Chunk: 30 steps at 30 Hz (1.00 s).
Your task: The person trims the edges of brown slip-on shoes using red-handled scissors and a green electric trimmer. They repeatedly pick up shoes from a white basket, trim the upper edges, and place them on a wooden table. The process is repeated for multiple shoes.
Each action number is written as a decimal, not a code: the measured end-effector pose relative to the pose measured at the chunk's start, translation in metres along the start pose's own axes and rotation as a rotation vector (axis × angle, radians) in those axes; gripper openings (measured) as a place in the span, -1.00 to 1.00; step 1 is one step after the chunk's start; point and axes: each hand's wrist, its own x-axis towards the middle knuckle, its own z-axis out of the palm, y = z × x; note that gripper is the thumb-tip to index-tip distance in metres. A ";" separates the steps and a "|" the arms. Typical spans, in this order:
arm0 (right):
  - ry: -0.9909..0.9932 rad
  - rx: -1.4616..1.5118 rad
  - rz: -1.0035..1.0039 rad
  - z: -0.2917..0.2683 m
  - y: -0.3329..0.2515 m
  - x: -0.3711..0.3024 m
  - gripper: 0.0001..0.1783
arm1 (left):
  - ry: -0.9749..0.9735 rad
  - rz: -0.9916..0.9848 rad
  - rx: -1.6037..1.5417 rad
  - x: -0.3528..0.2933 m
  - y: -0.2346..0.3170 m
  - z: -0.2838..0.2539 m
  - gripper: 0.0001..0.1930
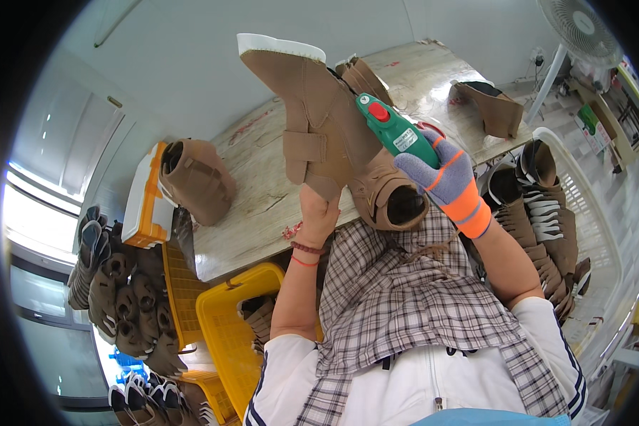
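Note:
A brown ankle boot [309, 99] with a white sole edge and a strap is raised in front of me, its toe end to the upper left. My bare left hand [318, 213] is closed on the boot's shaft. In a grey and orange glove, my right hand [444, 174] grips a green handheld power tool [394, 128] with a red button. The tool's dark tip reaches beside the boot's sole edge; whether it touches cannot be made out. Just below the tool, another brown boot [390, 195] sits at the table's near edge, its opening toward me.
More boots stand on the marbled table [255, 170]: one at left [195, 181], one at far right [490, 106]. A yellow crate [213, 319] is at lower left, near stacked boots [131, 291]. A white basket [603, 234] of boots stands right, below a fan [582, 28].

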 end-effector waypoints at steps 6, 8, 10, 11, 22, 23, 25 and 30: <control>-0.040 -0.016 -0.040 -0.002 0.007 0.012 -0.48 | -0.072 0.098 0.089 -0.010 -0.006 -0.014 -0.73; -0.067 0.019 -0.021 -0.004 0.012 0.017 -0.49 | -0.064 0.128 0.116 -0.013 -0.012 -0.019 -0.72; -0.051 0.098 0.103 -0.006 0.005 0.019 -0.50 | -0.065 0.075 0.157 -0.019 -0.013 -0.027 -0.71; -0.034 0.150 0.192 -0.007 0.002 0.020 -0.50 | -0.066 0.047 0.180 -0.021 -0.016 -0.032 -0.70; 0.090 0.033 0.299 -0.044 0.071 -0.001 -0.50 | 0.219 -0.364 0.728 0.018 -0.124 -0.035 -0.68; 0.099 0.027 0.325 -0.045 0.075 -0.002 -0.49 | 0.368 -0.354 0.797 0.027 -0.121 -0.021 -0.68; 0.109 0.017 0.383 -0.045 0.081 -0.004 -0.48 | 0.383 -0.582 0.371 0.024 -0.148 0.015 -0.67; 0.048 -0.032 0.456 -0.045 0.082 0.001 -0.42 | 0.317 -1.043 -0.716 0.046 -0.201 0.082 -0.57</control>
